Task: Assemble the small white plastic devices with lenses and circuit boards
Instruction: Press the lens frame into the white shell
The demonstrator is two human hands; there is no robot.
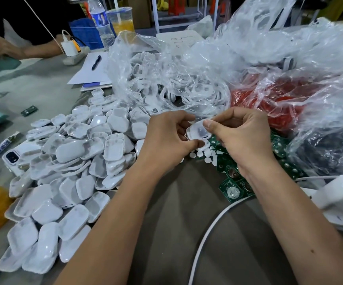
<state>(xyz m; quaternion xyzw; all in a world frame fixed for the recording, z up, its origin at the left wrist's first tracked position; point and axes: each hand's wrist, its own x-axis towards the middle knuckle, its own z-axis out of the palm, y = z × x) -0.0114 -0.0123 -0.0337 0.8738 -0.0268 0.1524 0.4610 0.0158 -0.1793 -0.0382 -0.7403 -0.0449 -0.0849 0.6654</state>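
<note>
Two hands, left hand (167,138) and right hand (241,136), pinching one glossy white rounded shell (198,132) (translucent lid), green circuit boards (231,188) beneath

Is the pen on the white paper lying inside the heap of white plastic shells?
No, the pen lies on the white paper beyond the heap of white plastic shells, apart from it.

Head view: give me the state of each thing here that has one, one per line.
Left hand: pinching the shell.
Right hand: pinching the shell.
Shell: held up between both hands.
Shell pile: loose heap on the table.
Boards: lying flat under the right wrist.
Clear bag: open, with white parts inside.
Bottle: upright, capped.
Cup: upright, part full of orange drink.
</note>
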